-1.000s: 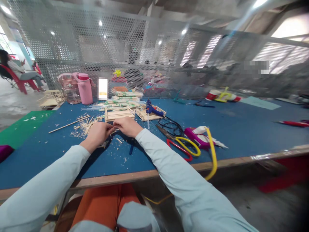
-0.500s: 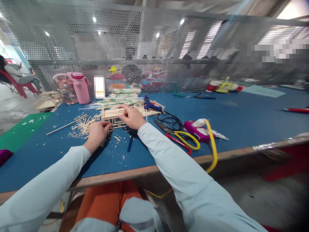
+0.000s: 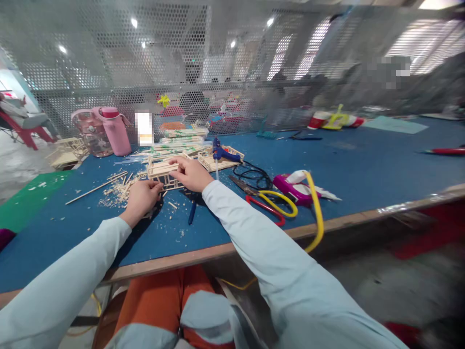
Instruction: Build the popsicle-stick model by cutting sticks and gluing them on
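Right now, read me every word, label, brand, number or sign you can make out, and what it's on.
No text is readable.
Plastic-wrapped stick packs: green print, too small and blurred to read.
Clear pink bottle: pale markings, too unclear to make out.
White patch: pixelated, nothing legible.

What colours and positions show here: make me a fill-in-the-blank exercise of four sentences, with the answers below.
1. The scissors have one red handle and one ____ handle.
2. The glue gun is coloured ____.
3. Nearer the heap of wood bits is the person's ____ hand.
4. Between glue gun and scissors, the thing nearer the table's front edge is the ____.

Missing words: yellow; blue; left; scissors.
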